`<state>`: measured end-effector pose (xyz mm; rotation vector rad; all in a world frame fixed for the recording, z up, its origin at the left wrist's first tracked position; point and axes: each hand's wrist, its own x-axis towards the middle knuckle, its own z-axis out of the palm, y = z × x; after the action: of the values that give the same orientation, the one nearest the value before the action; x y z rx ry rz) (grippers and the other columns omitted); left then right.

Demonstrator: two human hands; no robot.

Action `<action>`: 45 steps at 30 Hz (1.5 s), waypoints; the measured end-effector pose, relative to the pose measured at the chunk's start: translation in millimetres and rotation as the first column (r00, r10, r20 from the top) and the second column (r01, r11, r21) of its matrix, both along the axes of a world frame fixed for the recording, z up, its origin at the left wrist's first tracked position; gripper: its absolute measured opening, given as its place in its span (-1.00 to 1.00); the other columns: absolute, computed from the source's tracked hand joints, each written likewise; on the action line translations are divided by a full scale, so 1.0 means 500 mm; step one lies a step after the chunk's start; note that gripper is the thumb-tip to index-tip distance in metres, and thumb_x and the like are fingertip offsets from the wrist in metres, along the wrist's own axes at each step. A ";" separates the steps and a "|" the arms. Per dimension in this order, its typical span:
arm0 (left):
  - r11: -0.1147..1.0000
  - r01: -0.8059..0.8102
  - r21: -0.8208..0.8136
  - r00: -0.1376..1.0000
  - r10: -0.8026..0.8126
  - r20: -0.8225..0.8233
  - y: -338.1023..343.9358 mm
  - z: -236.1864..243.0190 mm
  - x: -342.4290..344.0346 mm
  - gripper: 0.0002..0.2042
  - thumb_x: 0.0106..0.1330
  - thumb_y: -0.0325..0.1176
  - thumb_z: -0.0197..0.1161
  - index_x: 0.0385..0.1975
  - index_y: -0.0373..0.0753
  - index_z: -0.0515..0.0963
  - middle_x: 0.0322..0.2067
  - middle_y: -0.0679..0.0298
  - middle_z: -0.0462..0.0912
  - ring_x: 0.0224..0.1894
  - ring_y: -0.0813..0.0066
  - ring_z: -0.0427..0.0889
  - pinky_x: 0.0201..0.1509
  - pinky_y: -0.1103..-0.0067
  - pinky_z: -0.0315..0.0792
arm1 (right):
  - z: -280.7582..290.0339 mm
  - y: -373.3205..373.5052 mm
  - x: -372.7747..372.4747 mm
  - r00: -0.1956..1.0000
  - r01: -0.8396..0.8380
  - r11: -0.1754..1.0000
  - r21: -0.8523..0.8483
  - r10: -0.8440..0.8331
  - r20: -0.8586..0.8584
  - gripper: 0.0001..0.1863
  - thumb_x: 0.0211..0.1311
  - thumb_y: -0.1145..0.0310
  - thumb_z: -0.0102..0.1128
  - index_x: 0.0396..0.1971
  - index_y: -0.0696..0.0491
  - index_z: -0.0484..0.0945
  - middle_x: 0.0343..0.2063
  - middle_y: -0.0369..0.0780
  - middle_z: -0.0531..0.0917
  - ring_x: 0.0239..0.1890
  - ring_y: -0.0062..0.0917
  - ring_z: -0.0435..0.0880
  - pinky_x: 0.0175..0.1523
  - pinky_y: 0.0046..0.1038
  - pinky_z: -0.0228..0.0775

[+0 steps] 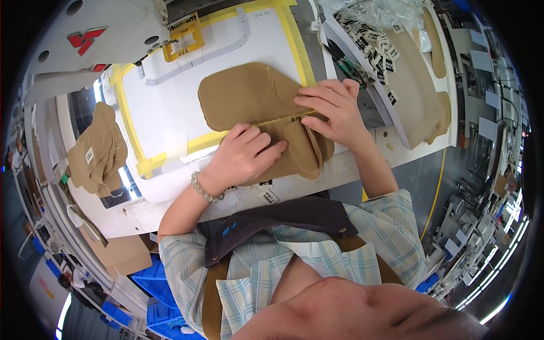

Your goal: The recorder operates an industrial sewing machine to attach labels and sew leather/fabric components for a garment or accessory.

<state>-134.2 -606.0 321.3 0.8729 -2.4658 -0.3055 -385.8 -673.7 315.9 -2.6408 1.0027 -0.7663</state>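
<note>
A brown fabric piece (238,93) with a seam across it and a folded flap lies over the white template board (167,105) edged in yellow tape. My left hand (246,153), a beaded bracelet at its wrist, grips the lower part of the fabric with curled fingers. At the seam's right end, my right hand (334,113) holds the fabric between thumb and bent fingers. The undersides of both hands are hidden.
A white machine head (102,39) with a yellow plate (192,34) occupies the upper left. More brown fabric (96,153) lies left. A tray (413,96) holding labels (385,54) and dark-green-handled tools (348,65) stand right. Blue crates (161,283) sit below left; distant workers appear at far left.
</note>
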 end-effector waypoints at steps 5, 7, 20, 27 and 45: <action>1.000 0.003 0.009 1.000 -0.003 0.016 0.004 0.000 0.001 -0.67 0.09 -0.37 0.33 -0.09 -0.13 0.62 -0.49 0.39 0.34 -0.39 0.46 0.40 -0.19 0.52 0.31 | 0.010 0.006 -0.006 0.998 0.048 0.998 0.046 -0.050 0.049 -0.67 0.05 0.09 0.35 -0.22 -0.05 0.68 -0.20 -0.34 0.64 -0.13 -0.49 0.53 0.04 -0.39 0.04; 0.999 0.003 0.034 1.000 -0.004 0.029 0.007 0.005 -0.001 -0.61 0.10 -0.34 0.39 0.00 -0.12 0.60 -0.44 0.36 0.37 -0.35 0.41 0.41 -0.16 0.49 0.31 | 0.026 0.010 -0.013 0.991 0.093 0.987 0.130 -0.105 0.084 -0.65 0.04 0.11 0.38 -0.19 -0.05 0.65 -0.24 -0.34 0.61 -0.13 -0.50 0.53 0.05 -0.39 0.06; 0.783 -0.494 0.379 0.868 0.414 0.274 0.039 0.070 0.030 -0.26 -0.21 -0.15 0.60 0.06 -0.18 0.45 -0.11 0.22 0.52 -0.03 0.20 0.47 0.07 0.34 0.27 | 0.089 0.109 -0.017 0.936 0.289 0.698 0.655 -0.349 -0.041 0.07 -0.18 -0.15 0.52 0.32 0.07 0.25 -0.02 -0.14 0.47 -0.07 -0.30 0.51 0.05 -0.29 0.26; 0.805 -0.405 0.433 0.912 0.325 0.250 0.025 0.071 0.026 -0.53 -0.13 -0.24 0.56 -0.24 -0.24 0.50 -0.29 0.20 0.61 -0.15 0.18 0.56 -0.06 0.40 0.37 | 0.078 0.127 0.014 0.971 0.236 0.893 0.384 -0.228 -0.066 0.13 -0.31 -0.14 0.56 0.34 0.01 0.27 0.09 -0.18 0.40 0.06 -0.30 0.41 0.18 -0.26 0.10; 0.511 -0.030 0.859 0.915 0.360 -0.181 -0.006 0.120 0.071 -0.74 0.18 -0.44 0.39 -0.18 -0.26 0.51 -0.37 0.26 0.61 -0.34 0.48 0.56 -0.21 0.55 0.46 | 0.100 0.026 -0.012 0.994 -0.072 0.491 0.868 -0.039 0.105 -0.78 0.07 0.38 0.31 -0.28 0.11 0.59 -0.54 -0.33 0.58 -0.50 -0.67 0.52 -0.37 -0.56 0.33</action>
<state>-98.8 -608.8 381.5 1.3188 -1.7588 -1.5370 -391.9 -660.9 365.8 -1.6641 0.9646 -0.2373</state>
